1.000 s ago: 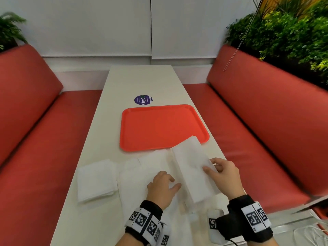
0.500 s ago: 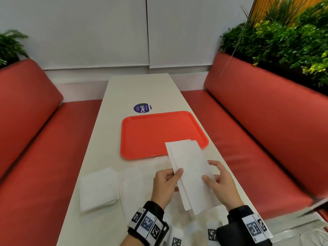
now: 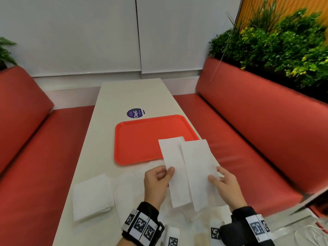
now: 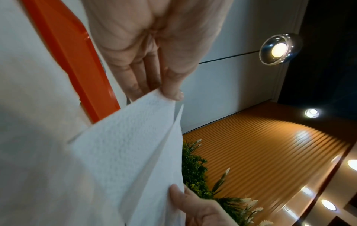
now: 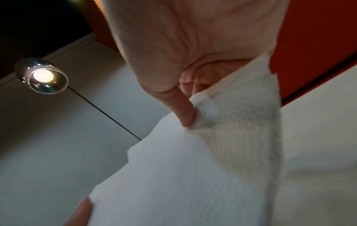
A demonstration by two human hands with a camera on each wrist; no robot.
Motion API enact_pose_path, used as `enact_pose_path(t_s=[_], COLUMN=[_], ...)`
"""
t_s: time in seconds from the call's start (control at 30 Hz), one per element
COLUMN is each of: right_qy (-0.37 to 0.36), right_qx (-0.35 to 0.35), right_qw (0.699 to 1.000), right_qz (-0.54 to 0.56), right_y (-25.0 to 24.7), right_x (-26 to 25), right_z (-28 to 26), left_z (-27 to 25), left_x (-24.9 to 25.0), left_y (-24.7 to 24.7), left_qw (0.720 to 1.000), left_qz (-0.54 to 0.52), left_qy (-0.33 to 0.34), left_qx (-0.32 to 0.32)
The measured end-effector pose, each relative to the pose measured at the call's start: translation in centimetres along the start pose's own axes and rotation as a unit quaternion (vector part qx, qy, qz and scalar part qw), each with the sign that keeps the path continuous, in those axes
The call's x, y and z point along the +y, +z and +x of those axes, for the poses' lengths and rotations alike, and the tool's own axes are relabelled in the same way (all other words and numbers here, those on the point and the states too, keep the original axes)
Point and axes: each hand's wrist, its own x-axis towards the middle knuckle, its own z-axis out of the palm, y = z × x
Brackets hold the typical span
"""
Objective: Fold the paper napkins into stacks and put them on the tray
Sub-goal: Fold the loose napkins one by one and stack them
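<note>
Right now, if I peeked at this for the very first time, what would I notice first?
Probably the white napkin held up in the air over the near end of the table, with the left hand pinching one edge and the right hand pinching the other. Just behind it lies the bright orange tray, with nothing on the part in view. A folded napkin stack sits on the table to the left.

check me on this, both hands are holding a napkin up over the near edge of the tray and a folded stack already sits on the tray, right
Not quite. The head view shows the tray bare; the folded stack lies on the table, left of it. The left hand and right hand do hold the napkin up.
</note>
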Motion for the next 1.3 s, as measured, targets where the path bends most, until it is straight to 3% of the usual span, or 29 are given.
enact_pose_path(t_s=[0.13,0.3,0.4,0.5,0.57,0.7,1.0,1.3], right_qy=[0.028,0.085,0.058,-0.041,-0.089,-0.028,-0.100,-0.149], right_qx=[0.004,-0.086,-0.092,-0.082,-0.123,-0.255,-0.208,-0.225], right_qw=[0.998,0.975,0.971,0.986,0.985,0.966,0.961,0.932], right_qz=[-0.056,-0.185,-0.214,-0.141,-0.077,0.022,0.151,0.244], right_y=[0.1,1.0,0.8,1.5,3.1,6.9,9.9,9.3], right_x=[1.9,3.3,0.8,-4.7,-8.4,-12.4,-9.5,-9.6], right_z=[0.8,1.2,1.9,2.9,3.2,3.4,2.3,2.0], left_z=[0.4,1.1,1.3,1.4,1.5,1.3,-0.2,-1.2], left_x=[0.6,2.1,3.7,5.9,7.1,8.6,8.0,8.5], left_y=[-1.4,-3.4,-4.6,-5.4,-5.5,-5.1,-6.5,-7.2], left_qw=[0.999,0.997,0.995,0.995,0.995,0.995,0.997,0.989], left_qz=[0.006,0.008,-0.020,-0.049,-0.069,-0.085,0.009,0.033], left_qy=[0.036,0.061,0.071,0.070,0.067,0.059,0.057,0.137], left_qx=[0.019,0.053,0.072,0.053,0.034,0.013,0.052,0.050])
